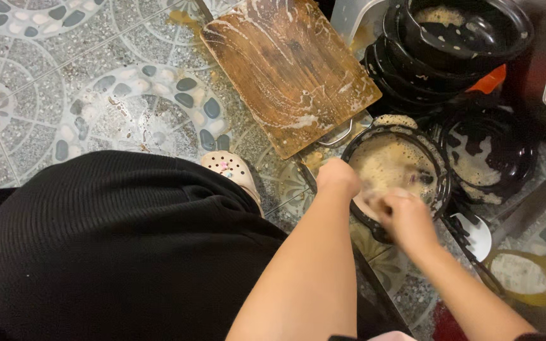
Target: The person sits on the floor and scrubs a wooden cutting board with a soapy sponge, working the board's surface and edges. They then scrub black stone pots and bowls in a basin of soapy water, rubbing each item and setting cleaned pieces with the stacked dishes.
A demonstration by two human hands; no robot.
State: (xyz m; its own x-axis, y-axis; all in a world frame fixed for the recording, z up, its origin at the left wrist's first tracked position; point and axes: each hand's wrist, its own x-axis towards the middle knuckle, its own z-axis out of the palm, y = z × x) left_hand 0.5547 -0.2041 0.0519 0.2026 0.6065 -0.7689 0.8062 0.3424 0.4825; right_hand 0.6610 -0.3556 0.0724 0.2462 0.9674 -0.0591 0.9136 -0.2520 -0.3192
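**Both hands at a soapy black bowl on the tiled floor**

We looked down at a black bowl (394,167) that sat on the patterned tile floor (45,95), right of centre and just in front of us. It was round and deep, with a dark rim, and its inside was coated in pale, yellowish suds – so thick that hardly any of the black showed through. Our left hand (338,177) was curled closed at the bowl's near-left rim, gripping the edge. Our right hand (406,218) was at the near rim, reaching into the foam; it was blurred, the fingers bent around something pinkish, though we could not tell what it was.

Beyond the bowl to the left, a wooden cutting board (289,69) lay tilted, streaked with white lather. At the far right stood a stack of black bowls (450,47), leaning and flecked with foam, and just right of our bowl sat another black bowl (491,155) – also sudsy inside. Near the right edge lay a white spoon (478,235) beside a yellow dish (529,275). A pink perforated clog (232,169) showed past our black-clad knee (115,240).
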